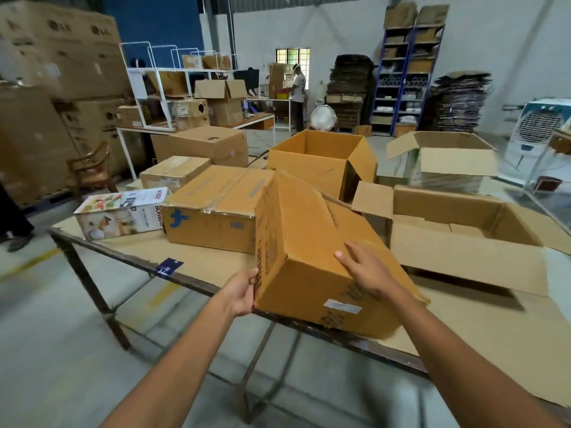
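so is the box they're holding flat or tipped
Tipped: the box tilts on its near edge at the table rim; left hand grips its corner, right hand lies flat on top.

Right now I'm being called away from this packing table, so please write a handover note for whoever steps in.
Left hand: grips the lower left edge of the tilted brown cardboard box.
Right hand: lies flat on the box's upper face.
Where: the box is tipped up, with its lower edge at the front rim of the metal-framed table, in front of the taped cardboard box with a blue mark.
Done: box in hand.
Left: probably set it flat or lift it clear. Use both hands, since it sits at the rim.
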The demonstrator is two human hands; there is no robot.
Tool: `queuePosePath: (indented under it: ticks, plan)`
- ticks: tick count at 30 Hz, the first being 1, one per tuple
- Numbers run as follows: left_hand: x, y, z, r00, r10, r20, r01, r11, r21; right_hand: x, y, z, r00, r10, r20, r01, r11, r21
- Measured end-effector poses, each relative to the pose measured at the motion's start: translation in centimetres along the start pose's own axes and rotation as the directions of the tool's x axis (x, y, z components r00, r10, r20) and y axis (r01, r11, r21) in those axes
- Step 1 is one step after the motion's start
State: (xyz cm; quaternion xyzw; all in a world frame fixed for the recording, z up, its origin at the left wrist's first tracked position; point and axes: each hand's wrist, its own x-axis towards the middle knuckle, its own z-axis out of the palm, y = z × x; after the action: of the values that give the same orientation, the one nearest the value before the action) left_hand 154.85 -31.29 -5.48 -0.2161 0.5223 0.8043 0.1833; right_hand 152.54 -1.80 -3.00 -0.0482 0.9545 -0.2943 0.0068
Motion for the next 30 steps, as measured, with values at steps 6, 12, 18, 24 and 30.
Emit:
queuePosePath:
  ticks: [6,12,18,24,30]
  plan:
    - [2.8,-0.7,1.3,0.989,0.085,-0.118,-0.045,0.95,0.308,-0.7,-0.8,3.5,0.996,0.093,-0.004,-0.092,0.973,-0.213]
    - [5.9,-0.3,2.9,0.99,0.136,-0.034,-0.124,0.966,0.228,-1.7,1.3,5.2,0.999,0.037,0.014,-0.027,0.896,-0.443]
    - [7.2,-0.4,5.4,0.919,0.385,0.084,-0.346,0.688,0.638,0.2,5.5,1.5,0.997,-0.005,-0.074,-0.031,0.873,-0.487]
    - [8.2,-0.9,5.7,0.87,0.483,0.099,-0.248,0.254,0.935,1.6,6.1,1.5,0.825,0.467,-0.319,-0.546,0.806,-0.23]
    - [8.5,-0.5,5.8,0.828,0.522,0.205,-0.305,0.114,0.945,1.7,6.5,0.7,0.758,0.479,-0.442,-0.505,0.861,0.067]
